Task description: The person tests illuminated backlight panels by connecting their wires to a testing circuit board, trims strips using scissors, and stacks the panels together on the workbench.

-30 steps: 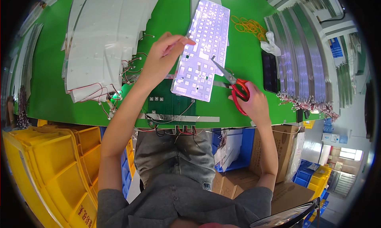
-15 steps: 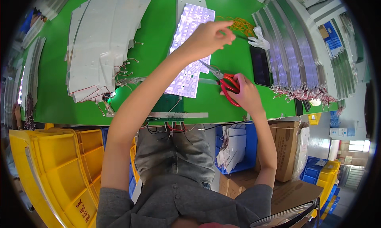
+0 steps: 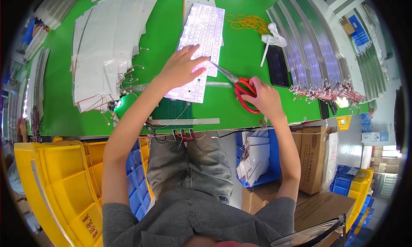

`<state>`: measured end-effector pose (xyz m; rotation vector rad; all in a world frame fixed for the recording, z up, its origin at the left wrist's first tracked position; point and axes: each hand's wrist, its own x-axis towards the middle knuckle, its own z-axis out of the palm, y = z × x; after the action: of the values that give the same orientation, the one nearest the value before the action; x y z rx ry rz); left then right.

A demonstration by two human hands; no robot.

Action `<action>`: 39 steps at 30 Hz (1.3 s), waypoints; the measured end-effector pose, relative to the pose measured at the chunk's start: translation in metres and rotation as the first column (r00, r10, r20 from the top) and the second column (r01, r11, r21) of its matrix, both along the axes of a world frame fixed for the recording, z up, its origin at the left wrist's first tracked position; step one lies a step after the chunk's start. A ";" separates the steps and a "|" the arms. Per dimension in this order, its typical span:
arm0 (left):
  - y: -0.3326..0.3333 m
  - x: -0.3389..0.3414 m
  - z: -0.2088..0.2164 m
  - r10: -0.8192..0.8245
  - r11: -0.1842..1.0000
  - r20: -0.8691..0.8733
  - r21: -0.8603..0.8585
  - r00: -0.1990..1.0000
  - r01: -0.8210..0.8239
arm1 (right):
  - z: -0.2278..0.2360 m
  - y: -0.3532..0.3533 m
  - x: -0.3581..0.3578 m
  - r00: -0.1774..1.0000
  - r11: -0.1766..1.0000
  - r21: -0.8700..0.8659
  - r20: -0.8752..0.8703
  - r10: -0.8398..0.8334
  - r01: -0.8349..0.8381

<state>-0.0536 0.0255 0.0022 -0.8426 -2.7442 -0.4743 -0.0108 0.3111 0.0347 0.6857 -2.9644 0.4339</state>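
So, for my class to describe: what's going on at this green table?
A person works with bare hands over a glowing white panel with rows of squares. The left hand is spread over it, and the right hand holds red-handled scissors, their tips near the left fingers. Whether the left hand touches the panel is hard to tell. White sheets are stacked to the left.

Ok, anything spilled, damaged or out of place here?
No spill or clear damage shows. Slightly untidy: yellow bands lie in a loose tangle on the table, a crumpled white scrap sits beside the black slab, and wires dangle at the table's near edge.
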 end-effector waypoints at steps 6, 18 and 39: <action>-0.002 0.001 0.002 0.012 0.999 -0.065 -0.051 0.998 -0.015 | 0.004 0.020 0.010 0.993 0.992 -0.053 0.034 -0.110 0.112; -0.032 0.014 0.007 0.158 0.943 -0.026 0.300 0.987 -0.143 | -0.008 0.010 -0.027 0.948 0.913 -0.289 -0.048 -0.315 0.288; -0.063 0.031 0.014 -0.378 0.328 0.702 0.711 0.603 -0.622 | -0.013 -0.112 -0.047 0.996 0.720 -0.690 -0.092 0.007 -0.069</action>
<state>-0.0223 -0.0374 0.0163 0.0764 -2.1862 -2.6588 -0.0578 0.1992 0.0212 0.6297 -2.3946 1.3835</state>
